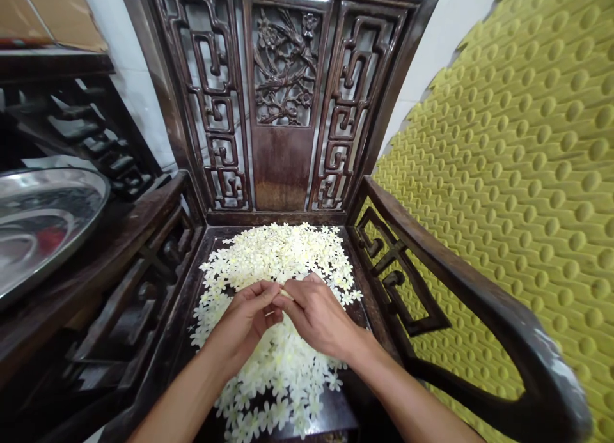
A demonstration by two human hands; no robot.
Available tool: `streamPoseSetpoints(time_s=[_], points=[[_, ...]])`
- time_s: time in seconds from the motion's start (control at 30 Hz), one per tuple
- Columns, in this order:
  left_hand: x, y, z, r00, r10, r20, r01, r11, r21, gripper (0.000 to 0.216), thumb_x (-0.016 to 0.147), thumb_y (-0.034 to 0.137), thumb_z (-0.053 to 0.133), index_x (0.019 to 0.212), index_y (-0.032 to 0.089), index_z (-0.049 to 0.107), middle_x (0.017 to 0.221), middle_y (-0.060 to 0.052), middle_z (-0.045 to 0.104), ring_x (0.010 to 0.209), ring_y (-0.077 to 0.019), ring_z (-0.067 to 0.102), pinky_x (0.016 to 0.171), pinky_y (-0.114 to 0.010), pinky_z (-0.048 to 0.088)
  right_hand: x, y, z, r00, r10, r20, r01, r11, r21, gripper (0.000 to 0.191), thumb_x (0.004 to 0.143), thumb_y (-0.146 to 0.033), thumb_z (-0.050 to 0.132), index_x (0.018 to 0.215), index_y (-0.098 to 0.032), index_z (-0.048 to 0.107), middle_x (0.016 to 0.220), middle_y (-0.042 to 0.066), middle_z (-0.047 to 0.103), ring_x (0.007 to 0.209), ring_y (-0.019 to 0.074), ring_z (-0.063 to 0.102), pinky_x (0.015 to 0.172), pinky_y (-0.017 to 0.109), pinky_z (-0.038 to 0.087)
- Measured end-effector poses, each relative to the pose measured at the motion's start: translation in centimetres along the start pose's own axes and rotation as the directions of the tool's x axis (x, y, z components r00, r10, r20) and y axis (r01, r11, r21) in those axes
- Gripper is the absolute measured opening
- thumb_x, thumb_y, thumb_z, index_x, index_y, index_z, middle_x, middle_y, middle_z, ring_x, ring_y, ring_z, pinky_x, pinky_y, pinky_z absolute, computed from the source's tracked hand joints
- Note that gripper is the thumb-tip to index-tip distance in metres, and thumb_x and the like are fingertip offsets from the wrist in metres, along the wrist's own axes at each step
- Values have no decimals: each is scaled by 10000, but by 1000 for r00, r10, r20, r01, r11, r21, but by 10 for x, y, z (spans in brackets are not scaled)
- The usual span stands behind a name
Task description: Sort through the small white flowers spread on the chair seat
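My left hand (249,325) and my right hand (319,312) meet above the chair seat, their fingertips pinched close together. Between the right thumb and forefinger shows a small pale yellow-white piece (286,294), perhaps part of a flower; most of it is hidden by the fingers. The left thumb and forefinger press together right beside it, and I cannot make out what they hold. Beneath both hands, many white five-petalled flowers (288,251) with yellowish centres lie spread over the dark seat, thicker toward the chair back.
A carved dark wooden chair back (283,168) rises in front. Its armrests flank me, the right armrest (480,302) curving close on that side. At left is a shiny metal tray (91,194). A yellow-green textured surface (522,174) fills the right side.
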State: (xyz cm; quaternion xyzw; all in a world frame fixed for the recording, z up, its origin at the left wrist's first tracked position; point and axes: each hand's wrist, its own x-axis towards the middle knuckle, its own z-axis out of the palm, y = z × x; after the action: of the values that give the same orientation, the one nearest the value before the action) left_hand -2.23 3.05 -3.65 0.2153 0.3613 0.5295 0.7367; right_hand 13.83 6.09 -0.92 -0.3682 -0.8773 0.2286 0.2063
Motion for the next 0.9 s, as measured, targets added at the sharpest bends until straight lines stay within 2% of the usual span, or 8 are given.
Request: streamPoseSetpoints(time_s=[0.2,0.43,0.53,0.67,0.73,0.9], points=[[0,-1,4,1000,8,13,-8,1000,-3,130,847,255,696,781,172,620,822,-4,609,743,-110,558,705,-249,460,0,-2,0,998,67,0,-67,997,25,452,1040,-433,316,745,-179,547,660,-26,599,597,114,511,767,285,330],[0,-4,5,997,68,-23,-65,990,126,158,842,307,697,810,161,645,803,-2,606,693,-102,534,683,-246,460,1,3,5,995,102,4,-103,995,16,509,1042,-456,263,721,-181,547,642,-11,592,590,127,535,771,289,342],[1,-5,6,994,90,-66,-81,987,138,166,830,323,708,817,170,646,824,-7,623,737,-114,552,717,-255,470,1,1,4,991,120,-57,-121,992,-17,439,1029,-460,326,754,-183,527,700,5,601,643,143,540,741,284,341],[1,-6,5,988,120,-94,-106,984,146,195,845,362,685,828,172,644,827,-16,635,778,-132,571,761,-280,484,0,-3,3,991,100,-92,-100,995,8,264,1020,-396,403,909,-194,534,838,17,625,728,152,546,727,270,345],[1,-7,5,987,125,-103,-107,980,166,216,845,376,681,810,168,634,820,-16,630,770,-130,568,749,-273,487,0,-3,5,994,78,-82,-78,997,-6,254,1028,-358,389,893,-194,526,811,10,615,698,145,537,726,272,341],[-3,-8,12,983,158,-96,-128,957,261,248,852,401,664,794,164,621,839,-16,618,737,-124,570,696,-260,501,2,5,11,995,58,-83,-68,991,-113,381,1052,-292,299,743,-184,493,648,-17,557,559,118,471,710,287,315]])
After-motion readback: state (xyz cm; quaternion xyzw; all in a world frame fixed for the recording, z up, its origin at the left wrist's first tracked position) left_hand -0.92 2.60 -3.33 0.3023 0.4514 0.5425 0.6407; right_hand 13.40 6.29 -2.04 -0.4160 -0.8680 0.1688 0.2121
